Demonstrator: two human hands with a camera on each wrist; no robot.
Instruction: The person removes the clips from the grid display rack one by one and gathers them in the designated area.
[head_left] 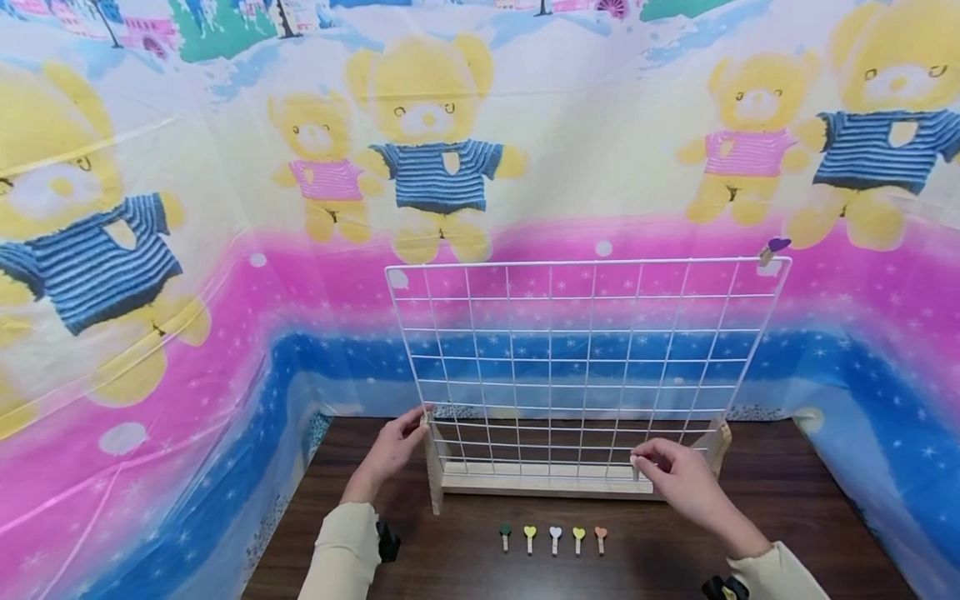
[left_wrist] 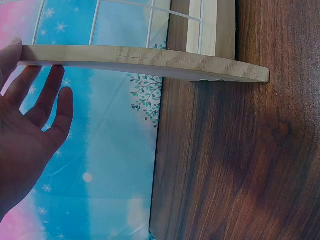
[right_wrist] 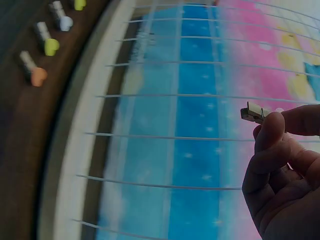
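Observation:
A white wire grid stands upright in a wooden stand. My left hand holds the top of the stand's left side piece, and in the left wrist view the thumb lies on one face of this side piece with fingertips against the other. My right hand pinches a small wooden clothespin between thumb and forefinger, in front of the grid's lower right part. The fingers hide much of this clothespin. Another clothespin with a purple heart is clipped near the grid's top right corner.
Several heart clothespins lie in a row before the stand: green, yellow, white, yellow and orange. Beneath them is a dark wooden table. A bear-patterned cloth hangs behind and on both sides.

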